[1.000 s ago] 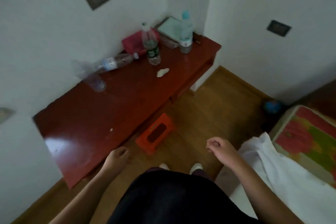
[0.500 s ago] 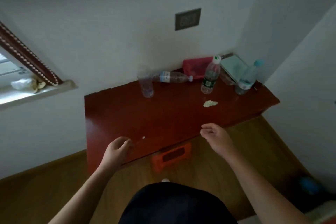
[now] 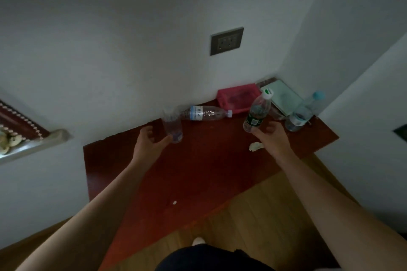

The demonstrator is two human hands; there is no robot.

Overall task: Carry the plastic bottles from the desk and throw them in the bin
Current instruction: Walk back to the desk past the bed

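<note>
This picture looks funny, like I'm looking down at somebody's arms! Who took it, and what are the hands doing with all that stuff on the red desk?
A person wore a small camera on their head, so you see what they see: their own two arms reaching out.

The left hand is open, curling around a clear bottle standing on the red desk. The right hand is open at the bottom of a green-labelled bottle; neither seems gripped yet.

Also on the desk: a bottle lying on its side, a blue-capped bottle in the corner, a pink pouch, and a crumpled scrap. A wall socket is above.
</note>
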